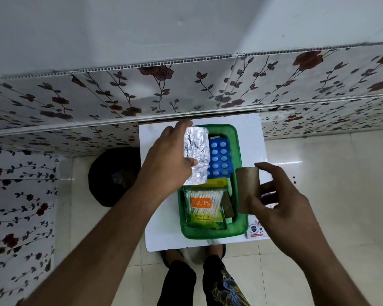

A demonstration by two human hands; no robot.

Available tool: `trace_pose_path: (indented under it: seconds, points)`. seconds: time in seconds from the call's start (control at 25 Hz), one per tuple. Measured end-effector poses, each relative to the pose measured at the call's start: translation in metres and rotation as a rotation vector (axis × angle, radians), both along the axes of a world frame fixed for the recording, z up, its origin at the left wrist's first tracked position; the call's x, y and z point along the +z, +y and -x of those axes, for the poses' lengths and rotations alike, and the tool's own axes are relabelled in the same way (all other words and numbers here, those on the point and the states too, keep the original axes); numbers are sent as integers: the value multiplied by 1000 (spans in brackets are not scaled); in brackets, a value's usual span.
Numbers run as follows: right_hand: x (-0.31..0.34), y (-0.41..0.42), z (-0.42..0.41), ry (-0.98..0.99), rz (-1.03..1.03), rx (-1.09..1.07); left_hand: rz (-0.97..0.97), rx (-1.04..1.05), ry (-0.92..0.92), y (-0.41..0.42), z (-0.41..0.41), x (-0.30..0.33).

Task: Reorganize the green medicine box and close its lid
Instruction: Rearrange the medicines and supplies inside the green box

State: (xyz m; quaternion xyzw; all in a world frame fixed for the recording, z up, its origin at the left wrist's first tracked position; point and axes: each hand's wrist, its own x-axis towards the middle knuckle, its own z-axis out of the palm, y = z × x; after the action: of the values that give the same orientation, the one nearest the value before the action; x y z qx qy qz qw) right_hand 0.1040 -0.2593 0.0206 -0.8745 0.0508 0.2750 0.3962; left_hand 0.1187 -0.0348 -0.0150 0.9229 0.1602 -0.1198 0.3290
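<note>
The green medicine box (239, 149) stands open on a small white table (161, 230). Inside lie a blue blister pack of tablets (219, 157), a yellow pack (215, 182) and a bag of Tulips cotton swabs (205, 208). My left hand (166, 164) holds a silver foil strip (196, 153) over the box's left side. My right hand (281, 202) grips a brown roll (248, 188) above the box's right rim. No lid is visible.
A small white carton (255, 230) lies on the table by the box's near right corner. A dark round object (113, 177) sits on the floor left of the table. A floral panelled wall (186, 89) runs behind. My legs (199, 281) stand under the table's near edge.
</note>
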Motion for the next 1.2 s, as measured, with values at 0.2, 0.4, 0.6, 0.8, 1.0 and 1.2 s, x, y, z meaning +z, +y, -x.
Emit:
trace_pose_path:
  seconds: [0.2, 0.4, 0.6, 0.8, 1.0, 1.2]
  points:
    - [-15, 0, 9, -121, 241, 191, -409, -130, -88, 5, 7, -18]
    - [-24, 3, 14, -248, 330, 243, -484, -237, -32, 8, 16, -31]
    - [-31, 10, 15, -228, 319, 166, -524, -214, 8, 8, 14, -38]
    - [-29, 15, 5, -246, 475, 360, -526, -231, 29, 8, 11, -39]
    - [-30, 13, 11, -281, 542, 436, -515, -222, 33, 5, 9, -40]
    - [-26, 14, 5, -178, 470, 426, -485, -209, 45, 5, 9, -41]
